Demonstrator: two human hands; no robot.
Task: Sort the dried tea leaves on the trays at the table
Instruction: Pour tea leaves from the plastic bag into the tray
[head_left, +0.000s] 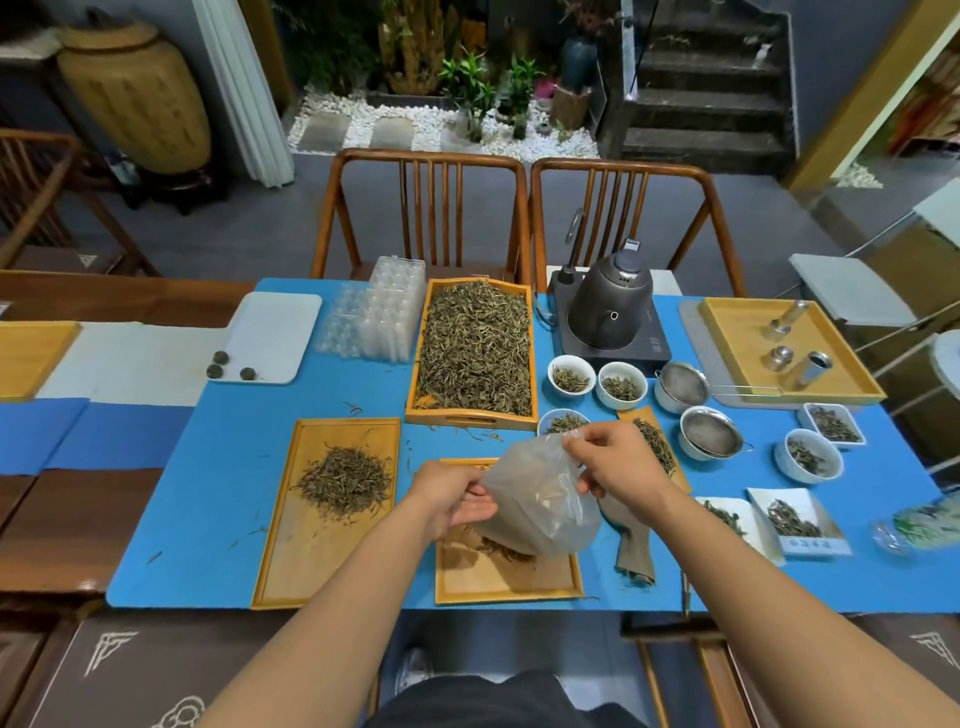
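From the head view, my left hand (451, 496) and my right hand (615, 460) both pinch a thin plastic bag (540, 506), each at one side of its upper edge. The bag hangs directly over the near tray (506, 579), touching some tea leaves (501, 551) there. The sorted pile (345, 480) lies on the left tray (291, 545), nearer my left hand.

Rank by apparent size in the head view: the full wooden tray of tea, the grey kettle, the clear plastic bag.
1. Full wooden tray of tea
2. Clear plastic bag, though nearer the camera
3. Grey kettle
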